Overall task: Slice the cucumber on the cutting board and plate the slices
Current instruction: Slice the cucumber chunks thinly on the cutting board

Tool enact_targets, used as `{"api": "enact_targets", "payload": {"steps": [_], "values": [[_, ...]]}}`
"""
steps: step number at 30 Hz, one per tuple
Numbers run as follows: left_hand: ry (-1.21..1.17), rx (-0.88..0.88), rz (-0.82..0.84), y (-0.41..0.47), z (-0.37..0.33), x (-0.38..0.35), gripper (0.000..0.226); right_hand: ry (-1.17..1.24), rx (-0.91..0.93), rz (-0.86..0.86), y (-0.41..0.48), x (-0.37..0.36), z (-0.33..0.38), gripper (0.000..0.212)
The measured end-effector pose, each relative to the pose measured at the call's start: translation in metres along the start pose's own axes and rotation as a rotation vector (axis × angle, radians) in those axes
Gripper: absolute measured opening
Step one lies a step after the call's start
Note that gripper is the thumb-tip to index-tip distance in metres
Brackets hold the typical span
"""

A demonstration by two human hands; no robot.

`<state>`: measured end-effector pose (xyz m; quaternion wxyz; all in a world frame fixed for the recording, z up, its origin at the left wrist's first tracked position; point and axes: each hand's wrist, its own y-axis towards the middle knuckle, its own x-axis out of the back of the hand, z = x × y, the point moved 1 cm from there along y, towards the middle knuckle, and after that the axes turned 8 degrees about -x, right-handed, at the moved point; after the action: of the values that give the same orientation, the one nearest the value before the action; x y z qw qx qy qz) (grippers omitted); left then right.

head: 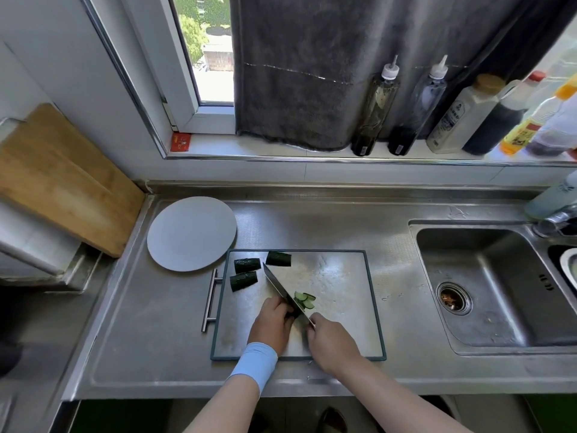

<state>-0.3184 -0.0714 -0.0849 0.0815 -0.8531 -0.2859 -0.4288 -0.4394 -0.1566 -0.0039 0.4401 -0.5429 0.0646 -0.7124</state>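
The right grip point(332, 342) is closed round the handle of the long steel kitchen knife point(287, 292), the handle itself hidden inside the fist. The blade runs out toward eleven o'clock, tip far up the board, heel low by the knuckles. The left grip point(271, 320) sits just beside the blade at its nine o'clock, fingers curled down onto the dark green cucumber piece point(293, 311) under the knife; only a sliver of it shows between fingertips and steel. The curl likely keeps the fingertips back from the edge while pinning the piece so it cannot roll.

On the blade's three o'clock side lie a few pale thin cucumber slices point(304, 300), overlapping one another. All this sits on the rectangular steel cutting board point(337, 276) with its dark rim. Three uncut dark green cucumber chunks point(247, 265) wait at its ten o'clock corner, out of the knife's way yet within reach.

Just past that corner the round flat grey plate point(192, 234) rests on the steel desk point(156, 323), handy for the transfer. Whether it touches the rim I cannot tell. It carries no slices yet, so the slicing looks early. The steel sink point(487, 292) lies at three o'clock, well apart.
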Motion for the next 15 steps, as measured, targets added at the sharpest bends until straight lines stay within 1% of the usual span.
{"api": "enact_targets", "payload": {"steps": [5, 11, 15], "values": [[-0.022, 0.001, -0.025, -0.001, -0.002, 0.001, 0.008, 0.009, -0.002, -0.027, -0.004, 0.004, 0.001, 0.027], [-0.052, 0.065, -0.025, -0.002, -0.003, 0.003, 0.012, -0.008, 0.042, -0.063, -0.018, 0.008, -0.001, 0.025], [-0.049, 0.051, -0.029, -0.003, -0.004, 0.003, 0.011, -0.052, 0.046, -0.061, -0.021, 0.007, -0.005, 0.026]]}}
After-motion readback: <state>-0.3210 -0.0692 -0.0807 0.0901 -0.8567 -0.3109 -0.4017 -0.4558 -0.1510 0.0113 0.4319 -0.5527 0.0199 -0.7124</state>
